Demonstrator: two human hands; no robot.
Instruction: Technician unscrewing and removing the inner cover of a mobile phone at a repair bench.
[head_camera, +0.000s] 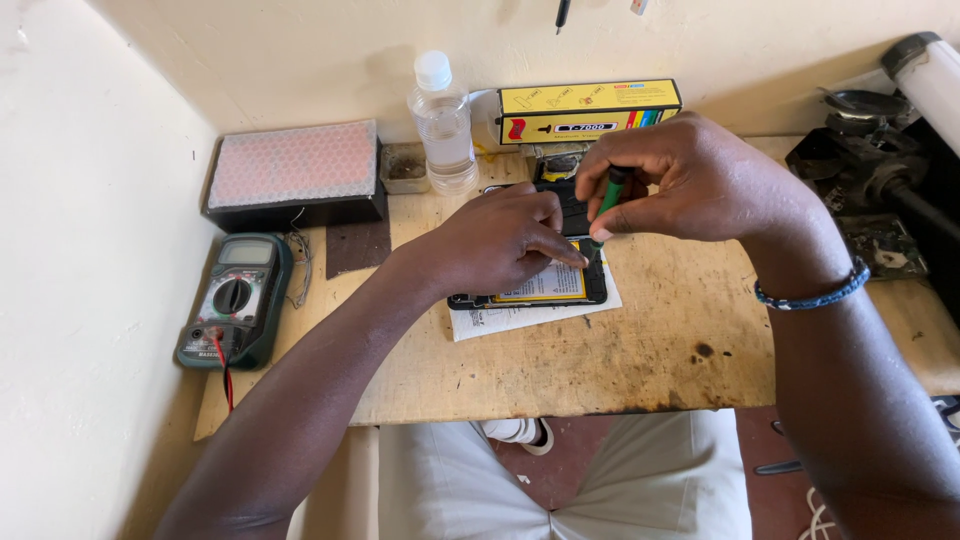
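The right hand (700, 185) pinches a green-handled screwdriver (606, 205) between thumb and fingertips, its tip down on an opened phone (540, 285) lying mid-table on a sheet of paper (500, 320). The left hand (495, 240) rests flat on the phone with its fingers curled loosely, pressing rather than gripping. To the far left sit a multimeter (235, 300) and a black box (295, 175); a clear bottle (442, 125) and a yellow carton (588, 108) stand against the far wall of the wooden table (650, 350).
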